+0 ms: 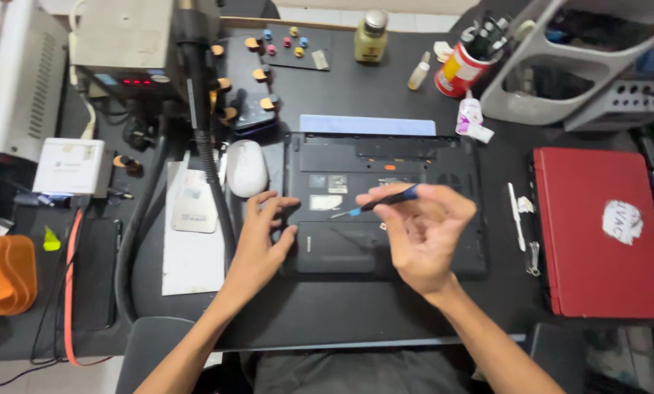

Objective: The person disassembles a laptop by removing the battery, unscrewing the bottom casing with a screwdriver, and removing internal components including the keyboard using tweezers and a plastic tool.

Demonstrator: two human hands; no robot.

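**Black laptop, belly up, cover still on**

Black laptop (385, 208) lies upside down mid-desk, just right of a white mouse (246, 168). Left hand (263, 237) rests loose-fingered on its left edge, gripping nothing. Right hand (422, 230) pinches a blue-tipped screwdriver (374, 203) above the base. The bottom panel looks seated, so I'd judge the opening barely begun. A red laptop (597, 233) waits alongside.

black laptop (385, 211), blue-tipped black screwdriver (374, 203), red laptop (597, 233)
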